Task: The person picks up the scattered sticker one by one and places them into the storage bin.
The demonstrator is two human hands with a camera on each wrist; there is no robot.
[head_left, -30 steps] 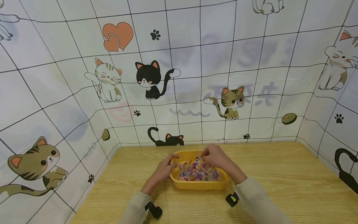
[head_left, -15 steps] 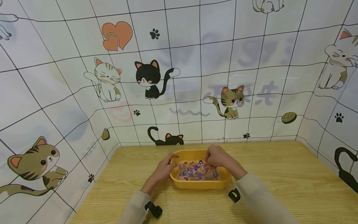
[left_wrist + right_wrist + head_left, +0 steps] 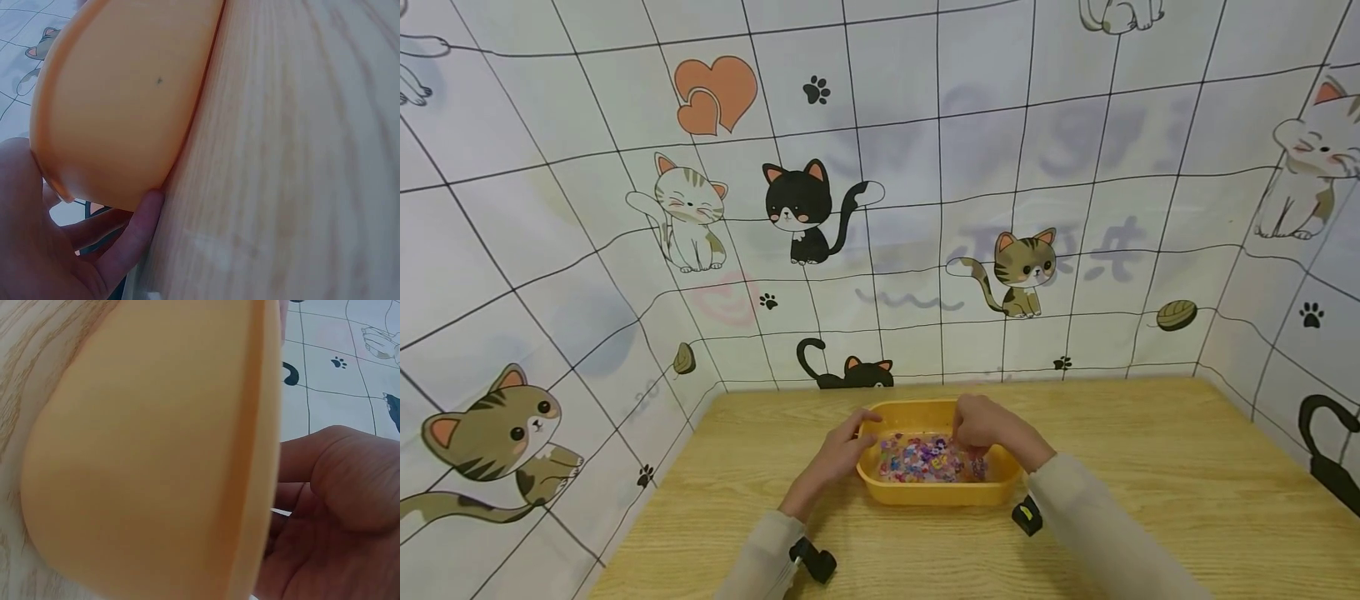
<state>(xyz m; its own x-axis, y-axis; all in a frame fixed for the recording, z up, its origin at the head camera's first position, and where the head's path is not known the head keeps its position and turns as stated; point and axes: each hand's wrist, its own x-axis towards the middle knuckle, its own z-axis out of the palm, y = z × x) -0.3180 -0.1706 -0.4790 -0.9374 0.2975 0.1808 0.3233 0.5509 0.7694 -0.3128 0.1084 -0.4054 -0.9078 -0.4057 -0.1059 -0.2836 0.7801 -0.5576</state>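
A yellow plastic basin [image 3: 936,496] sits on the wooden table, its bottom covered with many small colourful pieces [image 3: 917,458], too small to name. One purple-and-white piece [image 3: 938,447] stands out near the middle. At the basin's left end my left hand [image 3: 842,450] grips it, thumb over the rim and fingers against the outer wall, as the left wrist view shows. My right hand [image 3: 988,425] reaches over the back right rim, its fingers bent down among the pieces. Its fingertips are hidden in the head view, and behind the basin wall [image 3: 144,450] in the right wrist view.
The wooden table [image 3: 775,433] extends around the basin on all sides. White fabric walls [image 3: 910,250] with a grid and cat drawings stand behind and to both sides. Black wrist cameras hang at the left sleeve [image 3: 767,550] and the right sleeve [image 3: 1090,517].
My right hand has moved slightly right and lower into the basin. The purple-and-white piece sits a little further right and lower than before. The left hand has stayed on the basin.
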